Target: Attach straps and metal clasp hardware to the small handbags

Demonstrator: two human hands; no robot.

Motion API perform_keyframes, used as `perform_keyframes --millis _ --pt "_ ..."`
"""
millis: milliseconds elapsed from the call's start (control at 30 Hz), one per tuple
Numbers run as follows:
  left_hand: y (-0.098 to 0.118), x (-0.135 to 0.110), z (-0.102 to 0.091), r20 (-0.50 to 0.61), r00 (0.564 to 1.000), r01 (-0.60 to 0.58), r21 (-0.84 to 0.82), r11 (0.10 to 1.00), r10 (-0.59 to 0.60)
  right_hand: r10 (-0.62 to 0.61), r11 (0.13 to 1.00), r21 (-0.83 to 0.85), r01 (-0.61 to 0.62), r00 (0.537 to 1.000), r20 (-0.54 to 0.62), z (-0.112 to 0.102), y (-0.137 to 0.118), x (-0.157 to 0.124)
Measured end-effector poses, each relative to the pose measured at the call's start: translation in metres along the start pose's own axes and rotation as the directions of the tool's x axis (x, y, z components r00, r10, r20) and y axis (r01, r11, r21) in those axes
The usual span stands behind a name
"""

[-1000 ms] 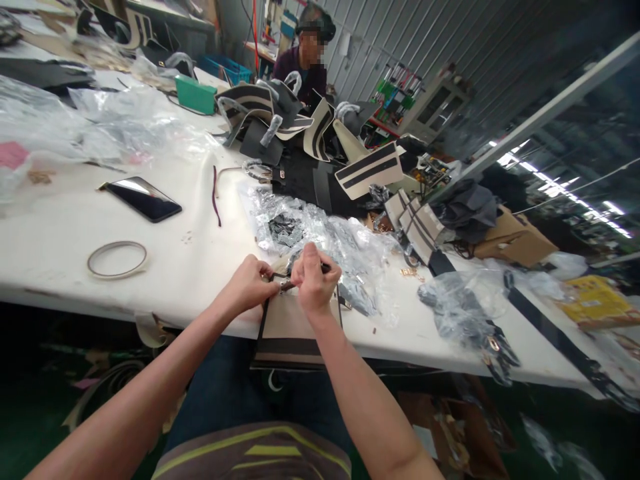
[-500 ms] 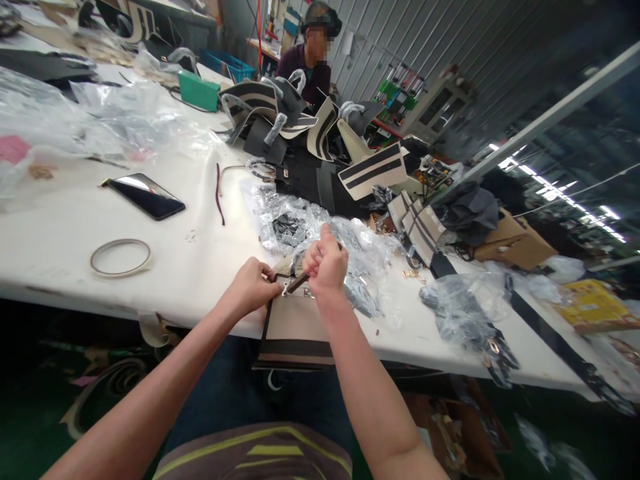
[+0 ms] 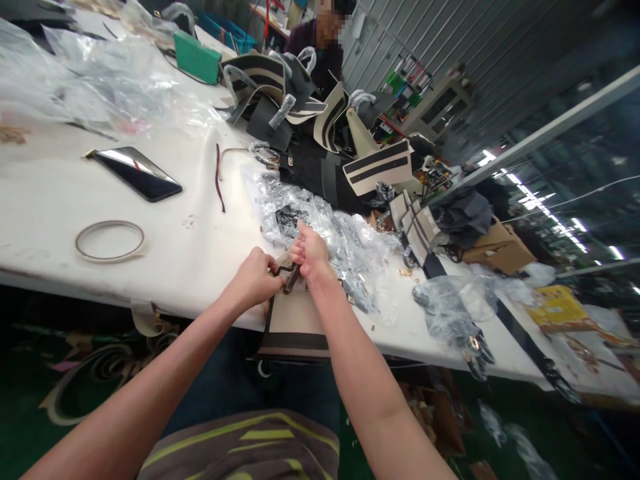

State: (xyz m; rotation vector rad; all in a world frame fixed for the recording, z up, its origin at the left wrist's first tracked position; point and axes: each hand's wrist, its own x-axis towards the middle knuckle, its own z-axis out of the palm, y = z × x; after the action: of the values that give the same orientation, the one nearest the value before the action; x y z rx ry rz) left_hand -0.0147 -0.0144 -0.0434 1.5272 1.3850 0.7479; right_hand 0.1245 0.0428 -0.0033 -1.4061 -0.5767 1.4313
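A beige panel with black trim and a dark band [image 3: 293,320] hangs over the near edge of the white table [image 3: 45,193]. My left hand [image 3: 255,280] pinches the panel's top left corner, fingers closed. My right hand [image 3: 310,253] is a fist around a thin dark tool [image 3: 291,279] whose tip points down at the panel's top edge between my two hands. Crinkled clear plastic with small dark parts [image 3: 320,233] lies just behind my hands.
A phone [image 3: 136,174], a tape ring [image 3: 109,240] and a thin dark strap [image 3: 219,177] lie to the left. Striped bag pieces [image 3: 375,167] are piled mid-table, more plastic bags [image 3: 450,313] lie right. Another person [image 3: 320,40] sits at the far side.
My right hand has shifted slightly left and back with the tool, its tip staying at the panel's top edge. The left hand keeps its pinch. The camera has tilted a little.
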Motion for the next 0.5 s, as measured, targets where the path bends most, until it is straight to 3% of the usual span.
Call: perform_keyframes --millis 67,167,300,500 --pt "0.002 0.0 -0.001 -0.001 1.0 -0.005 0.007 1.0 0.005 -0.002 1.0 -0.005 0.002 1.0 0.012 -0.001 -0.004 -0.004" --pt "0.001 -0.001 -0.003 0.052 0.999 -0.005 -0.028 1.0 0.006 -0.226 0.974 0.025 0.225 0.973 0.043 -0.006 -0.006 -0.028" --pt "0.0 -0.001 -0.005 0.092 0.996 0.011 -0.09 0.996 -0.003 -0.562 0.827 -0.004 0.562 0.827 0.013 -0.01 0.001 -0.06" --pt "-0.002 -0.001 -0.005 0.082 0.995 -0.043 -0.139 0.989 0.055 -0.714 0.656 -0.268 0.706 0.695 0.084 -0.007 0.027 -0.083"
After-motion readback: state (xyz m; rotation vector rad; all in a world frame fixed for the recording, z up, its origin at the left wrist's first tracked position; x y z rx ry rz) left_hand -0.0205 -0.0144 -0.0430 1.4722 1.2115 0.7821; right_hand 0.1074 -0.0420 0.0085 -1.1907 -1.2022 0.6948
